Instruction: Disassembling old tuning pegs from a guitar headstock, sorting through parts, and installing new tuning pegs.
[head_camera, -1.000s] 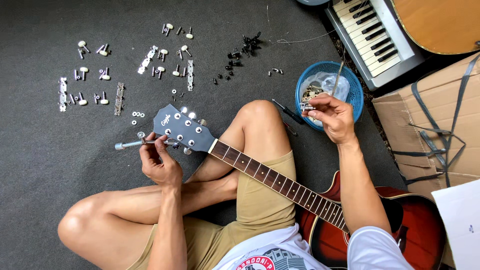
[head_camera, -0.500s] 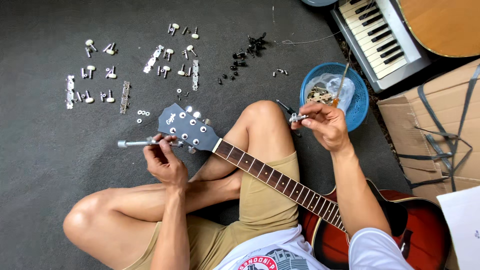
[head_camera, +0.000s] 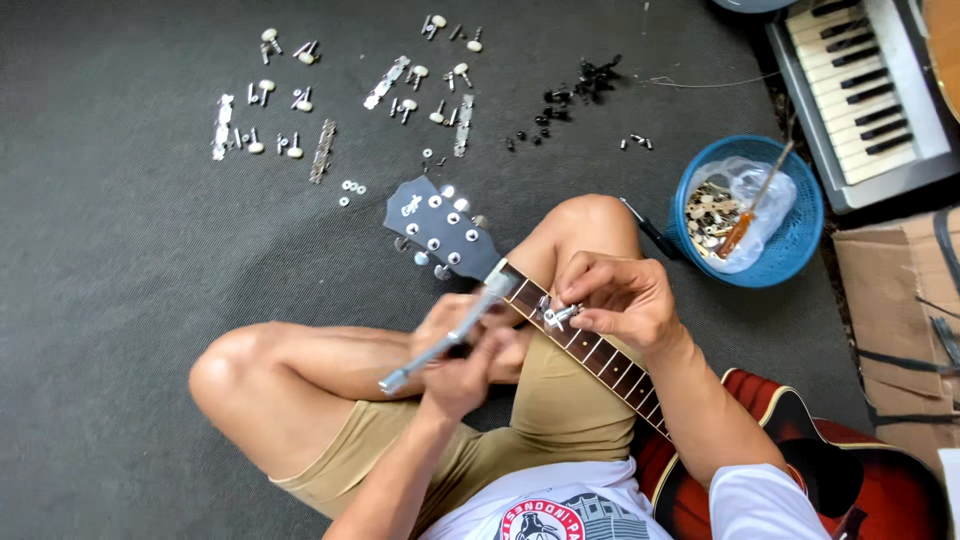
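Now both hands meet over the guitar neck (head_camera: 590, 345): the right hand (head_camera: 625, 300), back from the blue basket (head_camera: 800, 235), pinches a small silver tuning peg (head_camera: 560, 316); the left hand (head_camera: 465, 350), drawn in from beside the headstock (head_camera: 440, 225), is closed on a metal socket driver (head_camera: 430, 352). Loose pegs (head_camera: 300, 100) lie well apart on grey carpet (head_camera: 120, 300); keyboard (head_camera: 860, 90) and cardboard box (head_camera: 900, 300) crowd the right.

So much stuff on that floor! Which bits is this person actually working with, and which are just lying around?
In use:
- left hand holding silver metal tool
- right hand pinching small silver tuning peg
- dark guitar headstock

Lying about:
- blue plastic basket
- grey keyboard
- brown cardboard box
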